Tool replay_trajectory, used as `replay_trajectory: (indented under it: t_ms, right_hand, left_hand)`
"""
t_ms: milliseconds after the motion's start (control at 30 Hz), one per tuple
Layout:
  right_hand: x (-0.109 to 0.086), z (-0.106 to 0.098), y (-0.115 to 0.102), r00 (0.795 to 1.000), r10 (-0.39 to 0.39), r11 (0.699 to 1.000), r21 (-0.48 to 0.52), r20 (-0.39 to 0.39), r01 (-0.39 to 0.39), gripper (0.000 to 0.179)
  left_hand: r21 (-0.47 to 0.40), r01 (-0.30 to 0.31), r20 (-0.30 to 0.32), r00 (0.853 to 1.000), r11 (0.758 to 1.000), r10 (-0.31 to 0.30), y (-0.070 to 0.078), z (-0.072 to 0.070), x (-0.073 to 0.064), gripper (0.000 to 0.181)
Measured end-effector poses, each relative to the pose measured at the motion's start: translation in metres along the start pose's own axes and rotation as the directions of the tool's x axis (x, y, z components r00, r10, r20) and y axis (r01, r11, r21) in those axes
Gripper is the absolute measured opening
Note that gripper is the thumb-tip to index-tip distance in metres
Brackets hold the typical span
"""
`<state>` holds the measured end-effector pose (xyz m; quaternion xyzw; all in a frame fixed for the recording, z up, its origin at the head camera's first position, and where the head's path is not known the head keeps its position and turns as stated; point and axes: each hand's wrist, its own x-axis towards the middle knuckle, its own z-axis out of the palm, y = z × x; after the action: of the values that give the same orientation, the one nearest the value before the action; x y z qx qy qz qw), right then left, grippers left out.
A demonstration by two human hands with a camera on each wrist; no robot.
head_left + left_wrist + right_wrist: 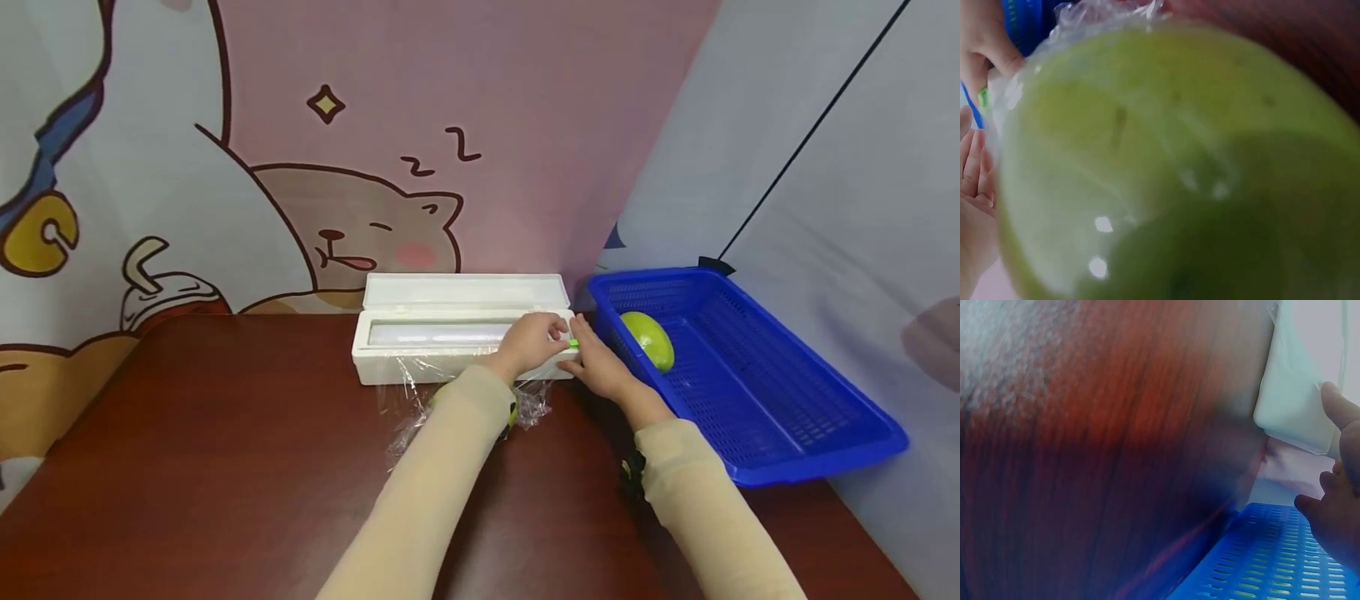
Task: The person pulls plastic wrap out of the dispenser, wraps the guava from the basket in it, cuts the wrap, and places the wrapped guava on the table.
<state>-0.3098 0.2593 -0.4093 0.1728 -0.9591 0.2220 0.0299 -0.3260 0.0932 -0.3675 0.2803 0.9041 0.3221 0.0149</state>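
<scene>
A white cling film box (pixel 465 367) stands on the table with its lid tipped back and a film roll (pixel 435 334) inside. At its right end my left hand (pixel 528 343) pinches a small green slider (pixel 573 342) on the edge. My right hand (pixel 602 367) lies against that same end, fingers straight; in the right wrist view its thumb (pixel 1338 409) touches the box front. Clear film (pixel 408 392) hangs over the front and wraps a round green fruit (pixel 1147 156), which sits under my left wrist, mostly hidden by the sleeve in the head view.
A blue slotted basket (pixel 810 358) stands at the right, close to my right forearm, holding another green fruit (pixel 648 341). Dark red-brown tabletop (pixel 225 467) spreads to the left and front. A cartoon-printed wall (pixel 525 150) rises behind the box.
</scene>
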Motion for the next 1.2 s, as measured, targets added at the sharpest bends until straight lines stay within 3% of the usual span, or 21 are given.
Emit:
replay_trajectory:
  t_ms: [233,567,833,1200]
  right_hand:
    - [0.002,0.003,-0.002,1.0,-0.015,1.0,-0.003,-0.013,0.015,0.079]
    - [0.003,0.0,-0.005,1.0,-0.004,1.0,0.002,0.0,0.004,0.078]
    - [0.001,0.004,0.009,0.99,-0.11,0.993,0.023,-0.084,0.112,0.079]
    - [-0.002,-0.003,-0.004,1.0,-0.018,0.997,-0.071,-0.023,0.016,0.073]
  left_hand:
    - [0.033,0.013,-0.024,1.0,0.999,-0.012,-0.004,0.011,0.004,0.021]
    - [0.104,0.083,-0.033,0.996,0.991,-0.08,0.002,0.012,0.006,0.017]
    - [0.176,0.062,-0.027,0.998,0.982,-0.058,0.003,0.013,0.009,0.017]
    - [0.206,0.021,-0.017,1.0,0.978,-0.018,-0.003,0.009,0.006,0.018]
